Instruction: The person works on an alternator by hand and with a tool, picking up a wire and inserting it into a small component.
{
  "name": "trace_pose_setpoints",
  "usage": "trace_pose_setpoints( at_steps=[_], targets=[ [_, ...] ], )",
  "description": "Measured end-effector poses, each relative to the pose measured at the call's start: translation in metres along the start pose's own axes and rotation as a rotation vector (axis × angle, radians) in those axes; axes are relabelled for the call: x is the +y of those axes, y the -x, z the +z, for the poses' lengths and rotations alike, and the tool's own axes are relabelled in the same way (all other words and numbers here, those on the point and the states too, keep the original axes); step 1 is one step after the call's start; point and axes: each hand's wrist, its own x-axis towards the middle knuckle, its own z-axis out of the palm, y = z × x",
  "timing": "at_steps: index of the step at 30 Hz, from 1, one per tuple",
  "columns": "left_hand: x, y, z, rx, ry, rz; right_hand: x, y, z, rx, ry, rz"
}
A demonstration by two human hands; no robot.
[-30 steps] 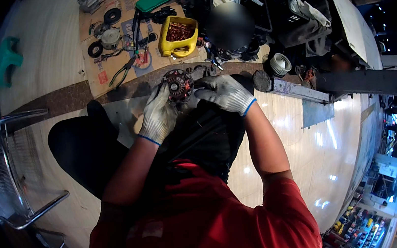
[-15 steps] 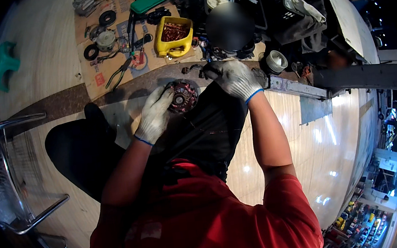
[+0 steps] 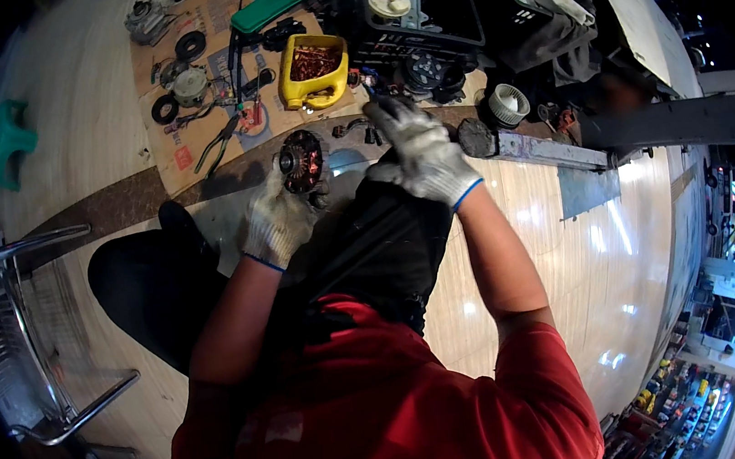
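My gloved left hand (image 3: pixel 278 213) holds a round, copper-wound metal part (image 3: pixel 306 159), now tilted, with a dark hole at its centre. My gloved right hand (image 3: pixel 421 154) is stretched forward over my dark-trousered leg, its fingers extended and thumb apart; the fingertips look dark and I see nothing clearly in them. Small dark parts (image 3: pixel 353 130) lie just left of those fingers. Beyond, a yellow cut jug (image 3: pixel 306 95) full of small copper-coloured pieces stands on cardboard (image 3: pixel 181 165), beside green-handled pliers (image 3: pixel 219 144).
Black crates (image 3: pixel 453 26) and a white fan wheel (image 3: pixel 509 105) are ahead right, near a metal beam (image 3: pixel 676 125). Rings and housings (image 3: pixel 190 86) lie on the cardboard. A green stool (image 3: pixel 12 140) and chrome chair frame (image 3: pixel 88 415) are at left on the tiled floor (image 3: pixel 507 322).
The wound part has moved up and left in my left hand and tilted. My right hand has moved forward, away from that part.
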Motion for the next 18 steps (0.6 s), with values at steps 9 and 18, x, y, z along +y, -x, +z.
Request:
trace_pose_setpoints(
  at_steps=[9, 18],
  targets=[
    [0.008, -0.008, -0.032, -0.13, -0.193, -0.009, -0.027, -0.02, 0.049, -0.114, -0.333, -0.055],
    [0.016, -0.006, -0.04, -0.407, -0.177, -0.065, 0.142, 0.141, -0.037, -0.278, -0.063, 0.382]
  ],
)
